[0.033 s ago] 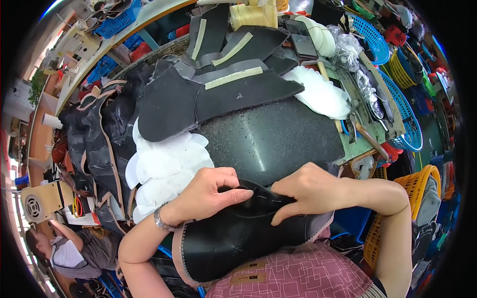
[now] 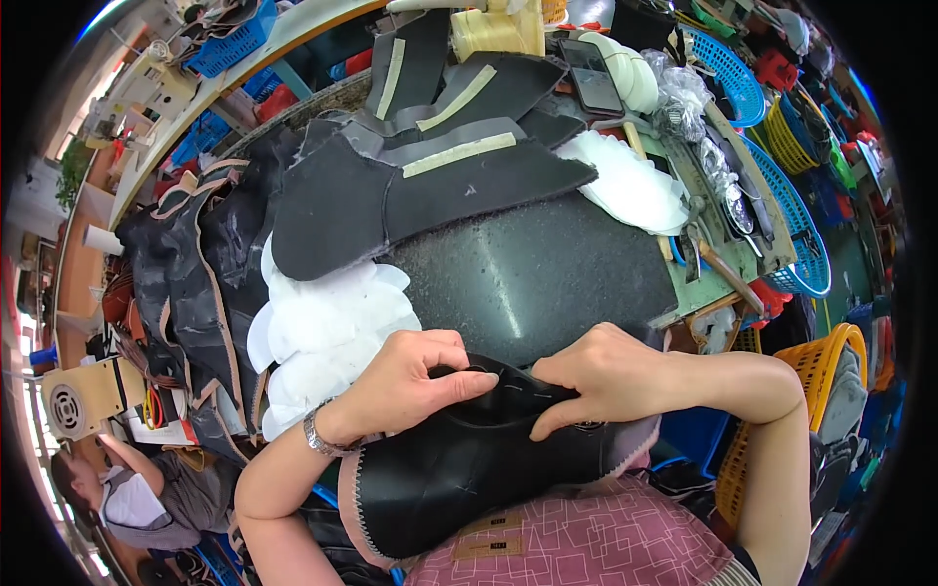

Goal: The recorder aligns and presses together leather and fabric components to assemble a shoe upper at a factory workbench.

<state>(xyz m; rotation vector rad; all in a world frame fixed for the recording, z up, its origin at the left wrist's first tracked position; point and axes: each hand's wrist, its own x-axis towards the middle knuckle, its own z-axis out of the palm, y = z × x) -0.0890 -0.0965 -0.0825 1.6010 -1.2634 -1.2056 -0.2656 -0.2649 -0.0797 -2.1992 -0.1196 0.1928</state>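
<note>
Between the dark slab and the patterned apron: a black leather piece, held by 2 hands, its lower part overlapping the apron in view.
Left hand: thumb laid straight along the upper part of the leather, forefinger bent above it, gripping the edge; how firmly, I cannot tell.
Right hand: forefinger above and thumb below, parted around a fold of the leather and holding it; the other fingertips are hidden.
Slip: a loose pinch on smooth leather could let the fold spring open, and the near side would sag onto the apron.
Crease: uneven pull between the 2 hands could pucker the edge or skew it past the pale dashes.
Snag: the pink trim could catch on clothing if the left end drops.
Long axis: side to side across the body, rising a little toward the right.
Ends: the left points down and left, below the wristwatch; the right points toward the orange basket.
Folded edge: faces away from the person, toward the slab, with a gap showing between the hands.
White pads: overlapping, just beyond the left hand.
Black panels: farther off, bearing pale strips.
</note>
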